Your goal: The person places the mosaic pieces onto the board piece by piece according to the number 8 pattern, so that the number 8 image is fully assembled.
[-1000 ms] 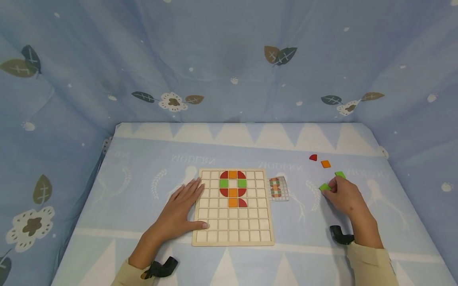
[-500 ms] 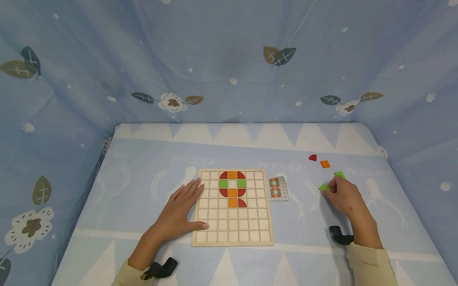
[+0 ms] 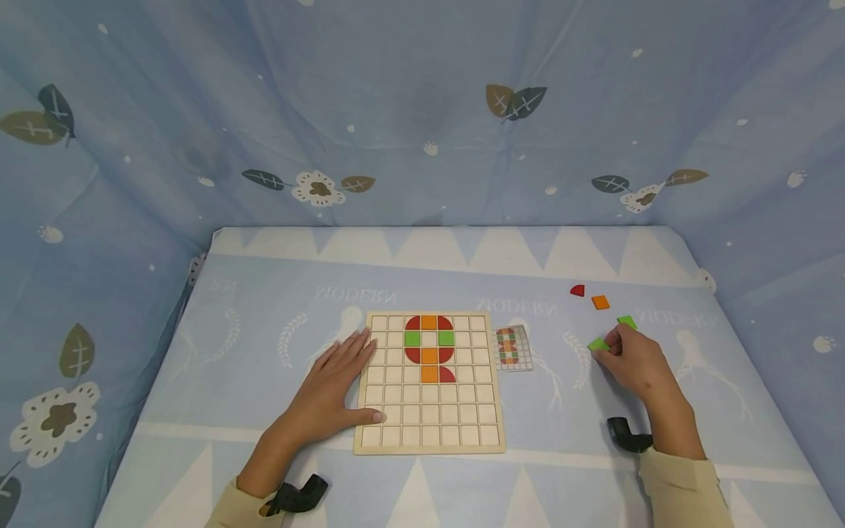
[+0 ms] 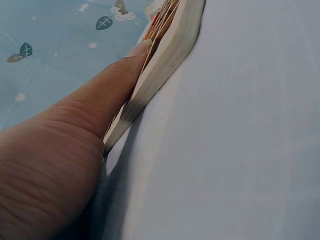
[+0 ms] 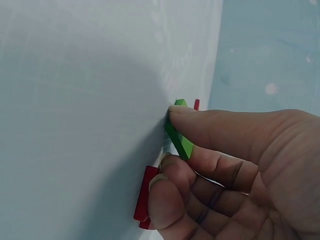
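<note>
The wooden grid board (image 3: pixel 429 437) lies flat, with red quarter-round, orange square and green square tiles set in its upper middle. My left hand (image 3: pixel 328 392) rests along the board's left side, fingers spread and thumb (image 4: pixel 117 82) on its edge. Right of the board, my right hand (image 3: pixel 640 361) pinches a green square tile (image 3: pixel 598 344) close to the table; the right wrist view shows the thumb across this green tile (image 5: pixel 183 142). Red pieces (image 5: pixel 145 195) sit by the curled lower fingers; whether those fingers hold them is unclear. Another green tile (image 3: pixel 627 321) lies just beyond the hand.
A small pattern card (image 3: pixel 521 350) touches or nearly touches the board's right side. Farther back lie an orange square tile (image 3: pixel 600 302) and a red quarter-round tile (image 3: pixel 578 290). Patterned cloth (image 3: pixel 422 110) hangs behind the table.
</note>
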The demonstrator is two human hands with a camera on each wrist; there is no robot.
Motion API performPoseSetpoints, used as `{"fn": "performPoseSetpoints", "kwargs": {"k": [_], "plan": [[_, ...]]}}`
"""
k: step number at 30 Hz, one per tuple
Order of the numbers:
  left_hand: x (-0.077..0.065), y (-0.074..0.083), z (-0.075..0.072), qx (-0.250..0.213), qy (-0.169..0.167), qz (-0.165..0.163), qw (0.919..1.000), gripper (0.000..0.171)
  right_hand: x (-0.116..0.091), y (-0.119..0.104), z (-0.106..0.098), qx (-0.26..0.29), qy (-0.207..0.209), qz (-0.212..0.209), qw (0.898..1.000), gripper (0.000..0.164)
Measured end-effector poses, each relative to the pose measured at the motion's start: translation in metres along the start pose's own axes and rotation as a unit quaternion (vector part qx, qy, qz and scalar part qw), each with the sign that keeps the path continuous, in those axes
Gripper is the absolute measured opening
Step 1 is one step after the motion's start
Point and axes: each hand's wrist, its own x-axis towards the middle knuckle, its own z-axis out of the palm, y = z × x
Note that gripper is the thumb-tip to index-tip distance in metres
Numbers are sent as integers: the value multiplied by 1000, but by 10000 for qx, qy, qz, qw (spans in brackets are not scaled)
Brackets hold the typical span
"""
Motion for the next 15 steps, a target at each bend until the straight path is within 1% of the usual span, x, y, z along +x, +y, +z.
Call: {"fn": "performPoseSetpoints", "kwargs": {"k": [9,15], "plan": [[0,0,-1,-27,-11,-11,10000,121,-5,-1,1,117,168,-23,9998,26],[0,0,-1,-47,-13,12,10000,121,-6,-2,3,128,424,-96,9990,21]]}}
